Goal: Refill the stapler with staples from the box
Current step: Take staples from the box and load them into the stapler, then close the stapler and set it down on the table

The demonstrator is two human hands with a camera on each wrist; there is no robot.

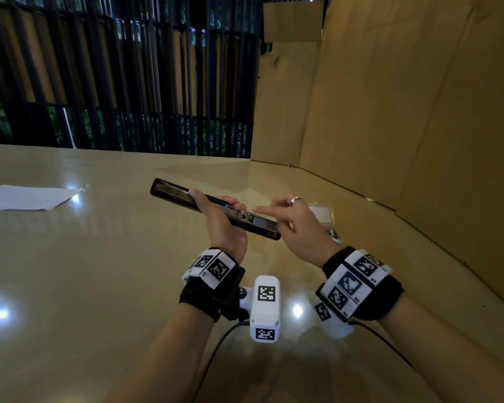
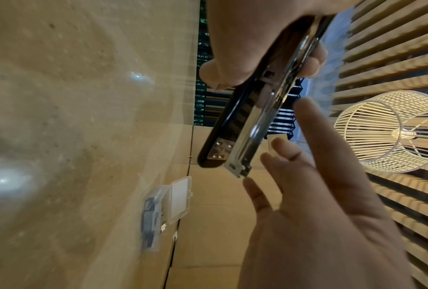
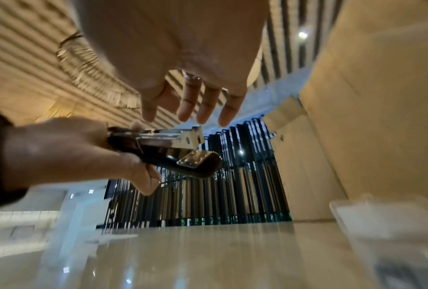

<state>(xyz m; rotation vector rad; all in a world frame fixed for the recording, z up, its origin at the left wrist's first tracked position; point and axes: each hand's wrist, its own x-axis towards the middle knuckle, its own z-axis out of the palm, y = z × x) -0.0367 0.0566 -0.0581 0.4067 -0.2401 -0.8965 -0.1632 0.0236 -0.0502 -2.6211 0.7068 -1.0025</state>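
A black stapler (image 1: 169, 192) is swung fully open, its metal staple channel (image 1: 246, 218) facing up. My left hand (image 1: 220, 221) grips it round the middle and holds it above the table. In the left wrist view the stapler (image 2: 245, 125) shows its channel and its anvil plate. My right hand (image 1: 296, 221) hovers over the near end of the channel with fingers straight and nothing in them; the right wrist view shows those fingers (image 3: 185, 109) just above the stapler (image 3: 173, 150). The clear plastic staple box (image 2: 165, 207) lies open on the table, partly hidden behind my right hand in the head view.
A white sheet of paper (image 1: 29, 197) lies at the far left of the glossy beige table (image 1: 99, 271). Cardboard panels (image 1: 390, 112) stand along the right side and back right. A black slatted fence (image 1: 114, 77) runs behind the table.
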